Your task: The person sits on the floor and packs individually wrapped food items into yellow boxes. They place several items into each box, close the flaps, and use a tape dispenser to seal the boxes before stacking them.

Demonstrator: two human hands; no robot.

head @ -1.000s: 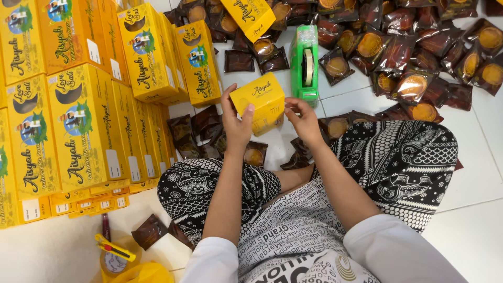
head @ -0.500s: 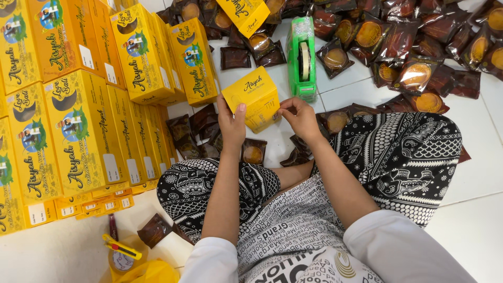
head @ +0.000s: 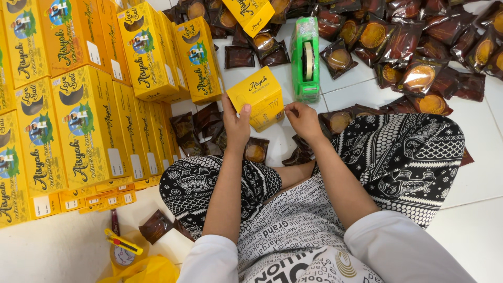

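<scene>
The left hand (head: 237,124) covered the near left corner of the small yellow box (head: 258,96), and its palm side faced away, so the grip beneath could not be seen. The right hand (head: 303,118) hid the box's lower right edge, where whatever the fingertips pinched was too small to tell. The stacked yellow cartons (head: 78,99) ran off the left and top edges. The wrapped dark pastries (head: 419,47) were cut off along the top and right. A second yellow box (head: 250,13) was clipped at the top, and the yellow bag (head: 146,270) at the bottom edge
</scene>
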